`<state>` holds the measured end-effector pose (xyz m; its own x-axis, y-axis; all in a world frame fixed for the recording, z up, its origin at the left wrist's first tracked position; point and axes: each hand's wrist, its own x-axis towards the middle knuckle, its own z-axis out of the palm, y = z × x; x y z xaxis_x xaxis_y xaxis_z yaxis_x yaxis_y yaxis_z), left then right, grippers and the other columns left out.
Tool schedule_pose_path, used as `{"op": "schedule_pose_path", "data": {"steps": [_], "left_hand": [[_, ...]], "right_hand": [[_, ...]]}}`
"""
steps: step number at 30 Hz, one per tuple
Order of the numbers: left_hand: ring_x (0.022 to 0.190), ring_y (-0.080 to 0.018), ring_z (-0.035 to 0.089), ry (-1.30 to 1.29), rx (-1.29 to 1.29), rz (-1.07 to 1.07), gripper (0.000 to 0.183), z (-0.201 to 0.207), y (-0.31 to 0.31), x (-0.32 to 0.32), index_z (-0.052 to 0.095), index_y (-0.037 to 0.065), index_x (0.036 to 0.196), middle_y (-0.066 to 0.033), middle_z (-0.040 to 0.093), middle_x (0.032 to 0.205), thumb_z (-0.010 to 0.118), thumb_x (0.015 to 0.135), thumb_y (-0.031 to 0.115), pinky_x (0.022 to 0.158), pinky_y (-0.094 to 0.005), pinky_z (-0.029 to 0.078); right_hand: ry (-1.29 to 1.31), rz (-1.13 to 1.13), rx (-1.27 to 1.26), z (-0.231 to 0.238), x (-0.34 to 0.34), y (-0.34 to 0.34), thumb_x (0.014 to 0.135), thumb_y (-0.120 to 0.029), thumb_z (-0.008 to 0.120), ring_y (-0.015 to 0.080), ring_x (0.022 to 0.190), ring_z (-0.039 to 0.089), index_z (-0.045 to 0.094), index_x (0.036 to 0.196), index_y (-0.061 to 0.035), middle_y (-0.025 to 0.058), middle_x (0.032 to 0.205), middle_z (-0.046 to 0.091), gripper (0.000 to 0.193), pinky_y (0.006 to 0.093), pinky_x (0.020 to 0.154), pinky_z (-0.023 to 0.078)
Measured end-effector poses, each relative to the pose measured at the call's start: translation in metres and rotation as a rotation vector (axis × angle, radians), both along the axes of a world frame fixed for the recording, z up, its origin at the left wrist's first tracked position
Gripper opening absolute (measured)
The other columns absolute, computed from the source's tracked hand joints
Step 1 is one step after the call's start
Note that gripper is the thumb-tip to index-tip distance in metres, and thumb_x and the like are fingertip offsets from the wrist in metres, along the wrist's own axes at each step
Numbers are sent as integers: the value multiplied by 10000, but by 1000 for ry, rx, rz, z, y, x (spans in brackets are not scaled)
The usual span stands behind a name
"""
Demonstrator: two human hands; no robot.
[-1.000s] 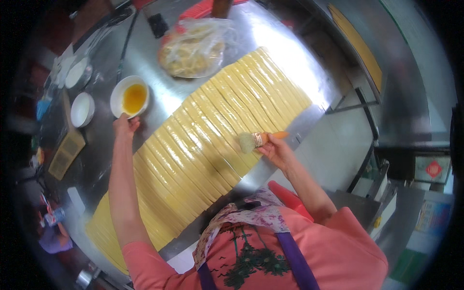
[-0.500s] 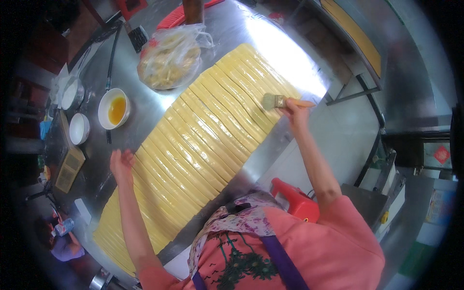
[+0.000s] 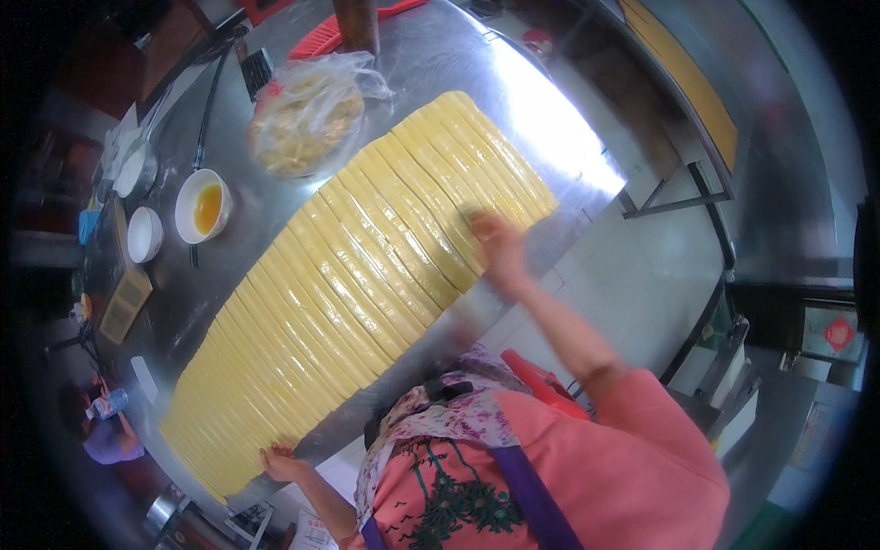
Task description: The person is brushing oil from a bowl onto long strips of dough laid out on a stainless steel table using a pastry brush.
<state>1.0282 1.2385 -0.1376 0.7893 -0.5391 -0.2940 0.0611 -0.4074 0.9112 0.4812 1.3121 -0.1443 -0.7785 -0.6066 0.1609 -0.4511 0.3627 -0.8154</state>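
A long sheet of yellow dough strips lies side by side across the steel table, its surface glossy. My right hand, smeared by motion, is closed on a brush over the strips toward the far right; only a blurred bit of the brush shows past the fingers. At the near left edge of the dough, my left hand rests with its fingers loosely apart and nothing seen in them. Left of the dough stands a white bowl with orange-yellow liquid inside.
A clear plastic bag of pale, round food sits beyond the dough. A smaller white bowl and a wood-framed board are at the left. Behind stands a brown post by a red tray. Another person is at the far left.
My right hand has swept the brush left and nearer across the strips. My left hand has moved from the dough's far left side to its near edge. The view has shifted slightly.
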Motion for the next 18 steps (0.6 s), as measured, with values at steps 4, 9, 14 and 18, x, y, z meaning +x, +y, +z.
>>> {"op": "schedule_pose_path", "data": {"steps": [4, 9, 14, 18], "left_hand": [[574, -135, 491, -13, -95, 25, 315, -15, 26, -24, 512, 33, 1146, -71, 559, 729, 495, 832, 48, 492, -262, 406], [543, -134, 480, -136, -76, 44, 316, -23, 55, -24, 522, 19, 1116, -67, 556, 707, 525, 806, 79, 473, -252, 399], [499, -143, 485, -171, 22, 417, 284, -55, 128, 6, 550, -1, 1059, -71, 569, 674, 529, 798, 108, 413, -271, 380], [531, -170, 509, -51, 114, 505, 237, -96, 174, 44, 562, -21, 991, -91, 578, 725, 496, 805, 112, 445, -287, 408]], "right_hand": [[-161, 595, -86, 16, 150, -56, 771, -23, 577, 278, 780, 628, 638, 889, -27, 126, 904, 654, 133, 349, 660, 482], [-356, 523, 383, -5, 111, -92, 778, -219, 579, 350, 693, 621, 644, 806, -3, 184, 744, 636, 228, 405, 612, 481], [-52, -123, 152, 2, -132, -34, 797, -197, 636, 172, 695, 644, 679, 824, 2, 91, 744, 678, 205, 305, 640, 498], [79, -179, -62, 20, -185, -3, 821, -82, 580, 154, 663, 636, 678, 838, -2, 91, 706, 667, 127, 274, 630, 496]]}}
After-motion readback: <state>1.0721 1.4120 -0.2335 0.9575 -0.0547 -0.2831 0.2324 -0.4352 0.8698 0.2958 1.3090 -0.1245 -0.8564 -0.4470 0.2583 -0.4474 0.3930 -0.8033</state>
